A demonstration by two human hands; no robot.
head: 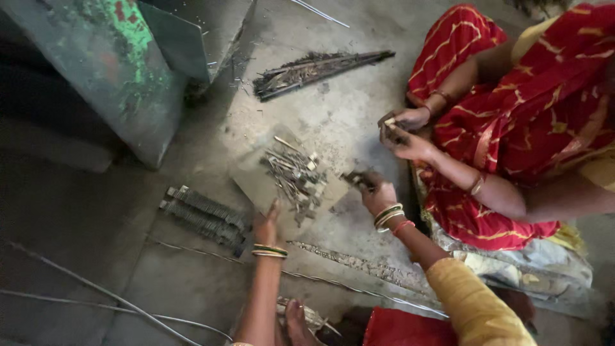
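A dusty grey concrete floor (333,115) fills the view. At upper left stands a large dark metal machine base with flaking green paint (122,70). At right sits a co-worker in a red and yellow patterned garment (532,109); that person's two hands (400,131) meet over a small pale piece, well apart from the wearer's own.

A long dark bundle of flat metal strips (320,67) lies at upper centre. Two ribbed rows of stacked small metal parts (202,214) lie at left, just beside the left wrist. Thin grey wires (96,295) trail across the lower left.

On a flat brownish cardboard sheet (256,186) rests a loose heap of small grey metal pins and clips (296,176), between the two hands.

The left hand (266,224), green and gold bangles at its wrist, lies released and flat at the sheet's near edge, fingers stretched toward the heap. The right hand (379,195), sleeved in yellow, is closed around a small dark cluster of metal pieces (359,181), just right of the heap.
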